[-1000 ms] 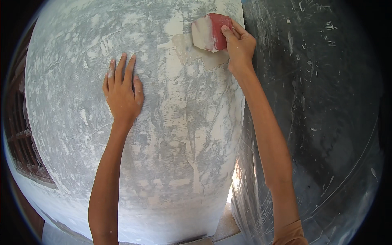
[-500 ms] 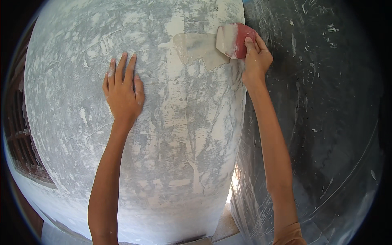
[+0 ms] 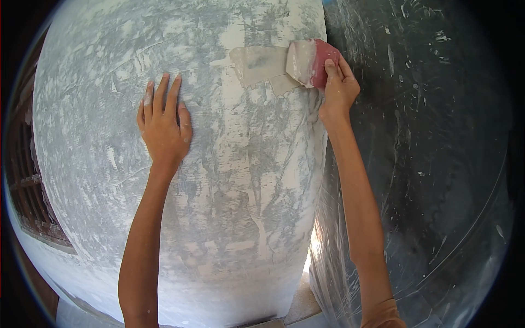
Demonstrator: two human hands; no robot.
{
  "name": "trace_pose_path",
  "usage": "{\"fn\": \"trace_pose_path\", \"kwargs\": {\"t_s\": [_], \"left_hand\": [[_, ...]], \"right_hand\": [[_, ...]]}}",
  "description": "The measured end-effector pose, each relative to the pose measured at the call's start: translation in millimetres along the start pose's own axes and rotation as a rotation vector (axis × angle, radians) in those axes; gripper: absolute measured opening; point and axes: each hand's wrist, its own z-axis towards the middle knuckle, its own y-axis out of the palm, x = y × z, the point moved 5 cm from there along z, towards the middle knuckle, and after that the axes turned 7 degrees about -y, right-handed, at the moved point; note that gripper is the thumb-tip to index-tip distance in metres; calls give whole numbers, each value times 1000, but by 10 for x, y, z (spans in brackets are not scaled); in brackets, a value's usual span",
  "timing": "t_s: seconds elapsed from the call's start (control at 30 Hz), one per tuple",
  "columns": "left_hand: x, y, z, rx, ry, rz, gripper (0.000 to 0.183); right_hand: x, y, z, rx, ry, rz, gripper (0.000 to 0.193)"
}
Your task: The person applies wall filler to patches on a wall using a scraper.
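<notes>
My right hand (image 3: pixel 340 90) grips a red putty scraper (image 3: pixel 324 57), thumb on its near face. Pale putty coats the scraper's left part, whose edge is at the wall by its right-hand corner. Left of the scraper, a patch of wet beige putty (image 3: pixel 257 63) is spread on the grey-and-white wall (image 3: pixel 219 180). My left hand (image 3: pixel 165 128) lies flat against the wall further left, fingers stretched out and holding nothing. Specks of putty dot its fingers.
Dark plastic sheeting (image 3: pixel 432 136), splashed with white, hangs along the wall's right edge. A brown slatted wooden frame (image 3: pixel 35 180) is at the far left. A strip of floor (image 3: pixel 303 300) shows at the bottom, beside the wall's foot.
My right hand has moved the scraper slightly down and left. The putty patch now reads smoother, with a fresh band at its lower right. My left hand stays in place.
</notes>
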Motion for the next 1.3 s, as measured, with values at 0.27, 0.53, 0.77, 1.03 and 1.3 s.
{"fn": "trace_pose_path", "kwargs": {"t_s": [0.27,0.53,0.77,1.03,1.3], "left_hand": [[-33,-18,13,6,21,-13,47],[-32,2,0,-2,-1,11,47],[-34,-20,19,-11,9,-36,48],[-4,7,-5,-2,10,-8,48],[-23,2,3,-10,14,-29,48]], "right_hand": [[139,405,-42,-225,21,-81,35],[14,446,-95,-186,19,18,36],[93,506,-21,-191,-26,-144,31],[-16,358,17,-66,-16,-25,33],[135,424,61,-189,-33,-149,33]]}}
